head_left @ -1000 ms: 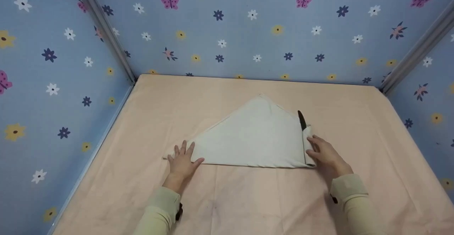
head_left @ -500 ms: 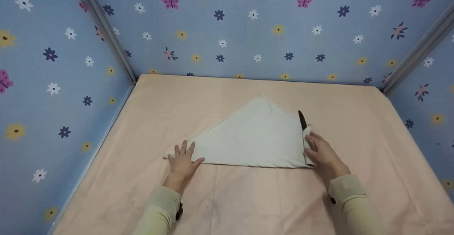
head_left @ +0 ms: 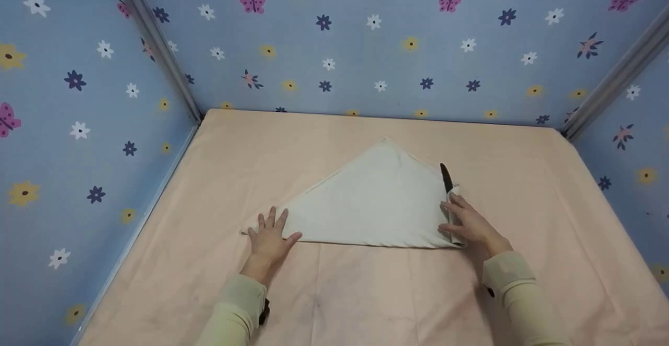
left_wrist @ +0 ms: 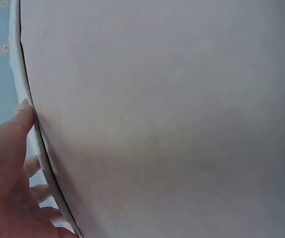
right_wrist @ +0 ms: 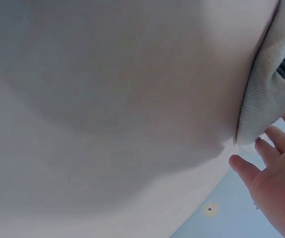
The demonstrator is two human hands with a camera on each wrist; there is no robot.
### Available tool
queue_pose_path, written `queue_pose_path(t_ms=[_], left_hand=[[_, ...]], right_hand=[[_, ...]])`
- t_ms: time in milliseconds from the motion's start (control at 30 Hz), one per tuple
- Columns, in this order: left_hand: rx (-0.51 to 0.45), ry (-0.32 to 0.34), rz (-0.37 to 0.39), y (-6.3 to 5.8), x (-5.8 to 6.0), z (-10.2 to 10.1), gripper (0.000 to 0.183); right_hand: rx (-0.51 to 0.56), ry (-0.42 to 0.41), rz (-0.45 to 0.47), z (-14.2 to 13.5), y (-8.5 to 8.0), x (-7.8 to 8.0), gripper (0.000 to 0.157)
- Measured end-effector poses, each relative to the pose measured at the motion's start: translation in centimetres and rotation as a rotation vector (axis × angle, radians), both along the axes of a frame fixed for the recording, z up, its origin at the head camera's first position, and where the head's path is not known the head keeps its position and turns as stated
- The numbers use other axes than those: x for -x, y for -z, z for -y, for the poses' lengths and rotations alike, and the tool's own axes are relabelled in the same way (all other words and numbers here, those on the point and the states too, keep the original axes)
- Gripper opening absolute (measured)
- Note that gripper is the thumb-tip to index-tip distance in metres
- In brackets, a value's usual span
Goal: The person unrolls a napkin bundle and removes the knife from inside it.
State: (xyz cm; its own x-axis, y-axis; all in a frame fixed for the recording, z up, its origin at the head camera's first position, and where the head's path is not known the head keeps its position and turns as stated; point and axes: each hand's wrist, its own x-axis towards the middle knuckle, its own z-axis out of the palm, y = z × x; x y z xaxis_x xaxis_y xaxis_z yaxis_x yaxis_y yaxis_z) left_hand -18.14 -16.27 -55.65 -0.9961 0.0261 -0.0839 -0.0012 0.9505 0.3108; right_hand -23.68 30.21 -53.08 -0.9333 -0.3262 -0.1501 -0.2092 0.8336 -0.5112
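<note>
Two bare hands are laid on one pale cloth, which is spread near the middle of a peach-covered worktop. By the cloth a broad, uneven triangle is formed: its peak is pointed toward the blue, flower-patterned back wall, and its long, nearly straight side is turned to the near edge. At the narrow left end, the cloth is pressed by the left hand; its fingers are fanned out, and its grip is kept flat, with nothing clasped.

At the opposite end, the cloth is turned into a slim rolled edge, which is reached over by the right hand. Its fingers and thumb are set across the rolled edge, and its grip is loose, not clenched round it. A dark narrow object is partly covered by the rolled edge, its tip being exposed at the far end; what it is cannot be told.

Both arms are clothed in pale sleeves, and a small dark item is worn at the left wrist. The worktop is flanked by a matching left wall and right wall, and the far corners are marked by grey posts.
</note>
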Motion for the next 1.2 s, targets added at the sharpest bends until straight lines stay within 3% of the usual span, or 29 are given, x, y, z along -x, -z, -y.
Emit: queue_pose_path(t_ms=[567, 1200], left_hand=[[-0.001, 0.001, -0.014, 0.0, -0.2, -0.1, 0.073], [0.002, 0.003, -0.002, 0.1, 0.0, 0.0, 0.074]], right_hand=[[-0.086, -0.07, -0.071, -0.4, 0.3, 0.4, 0.074], [-0.072, -0.034, -0.033, -1.2, 0.0, 0.0, 0.074]])
